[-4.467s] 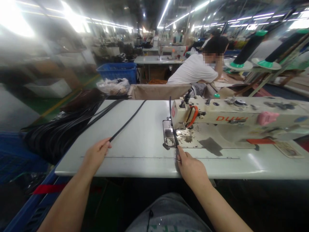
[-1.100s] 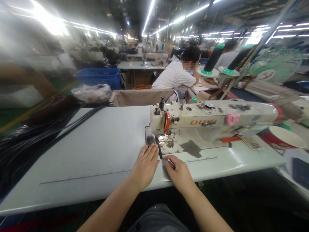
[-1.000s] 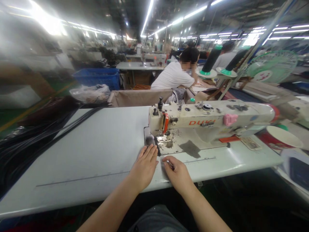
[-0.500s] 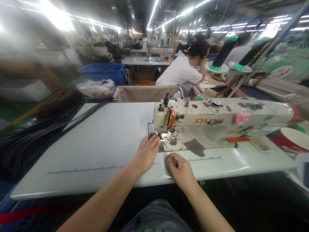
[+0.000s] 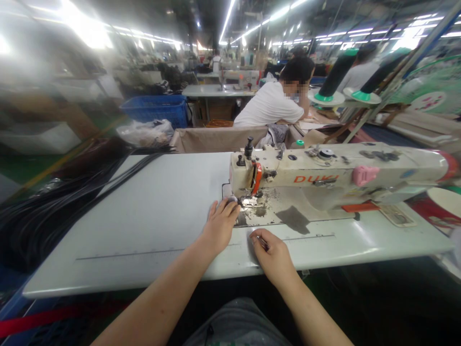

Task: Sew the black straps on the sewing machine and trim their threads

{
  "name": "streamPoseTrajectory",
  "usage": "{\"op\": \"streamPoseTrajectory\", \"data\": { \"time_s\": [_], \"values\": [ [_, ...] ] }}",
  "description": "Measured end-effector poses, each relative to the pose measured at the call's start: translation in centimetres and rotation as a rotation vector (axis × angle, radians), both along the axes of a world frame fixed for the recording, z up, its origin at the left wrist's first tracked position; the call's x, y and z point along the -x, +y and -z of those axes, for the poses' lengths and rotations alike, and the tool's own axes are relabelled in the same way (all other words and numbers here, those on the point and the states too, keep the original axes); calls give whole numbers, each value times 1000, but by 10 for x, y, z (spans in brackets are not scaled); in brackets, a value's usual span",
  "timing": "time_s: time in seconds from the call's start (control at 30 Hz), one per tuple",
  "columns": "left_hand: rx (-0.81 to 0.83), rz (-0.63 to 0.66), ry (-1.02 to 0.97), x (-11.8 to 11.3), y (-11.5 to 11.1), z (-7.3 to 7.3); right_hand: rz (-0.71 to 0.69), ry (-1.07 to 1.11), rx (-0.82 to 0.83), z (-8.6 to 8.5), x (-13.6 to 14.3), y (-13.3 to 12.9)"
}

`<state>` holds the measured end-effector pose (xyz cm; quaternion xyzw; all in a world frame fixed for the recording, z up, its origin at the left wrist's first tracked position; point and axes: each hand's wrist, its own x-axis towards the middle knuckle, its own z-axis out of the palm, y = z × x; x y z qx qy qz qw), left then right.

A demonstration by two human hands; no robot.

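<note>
At three o'clock I see a cream sewing machine (image 5: 396, 161) with orange letters (image 5: 317, 179) and a pink clip (image 5: 365, 175). The pale grey-green tabletop (image 5: 162, 202) carries a dark, finely ticked ruler line (image 5: 129, 254). The straps (image 5: 65, 206) at nine are black, the basket (image 5: 154, 117) at ten blue; black thread cones (image 5: 336, 77) at two have green tips, and a person's shirt (image 5: 268, 103) at one is white.

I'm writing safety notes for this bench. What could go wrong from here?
The left hand lies close to the needle end of the machine, so it might get caught if that runs. The right hand seems to hold a small metal thing, which might slip. The black strips hang off the table, so some could slide down.
</note>
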<state>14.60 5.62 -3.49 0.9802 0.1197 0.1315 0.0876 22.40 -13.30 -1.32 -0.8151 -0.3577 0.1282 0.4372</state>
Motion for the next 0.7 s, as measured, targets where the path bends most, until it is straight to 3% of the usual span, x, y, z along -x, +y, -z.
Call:
{"op": "streamPoseTrajectory", "data": {
  "time_s": [0.27,0.43,0.57,0.7],
  "values": [
    [73,16,-13,-6,12,-3,-12,-13,-22,-2,1,-2],
    [222,36,-106,-38,45,2,-15,-15,-38,0,1,-5],
    [208,71,-105,-66,66,2,-12,-21,-59,2,2,-6],
    [187,129,-104,-75,70,-1,-12,-24,-62,2,2,-6]
  ]
}}
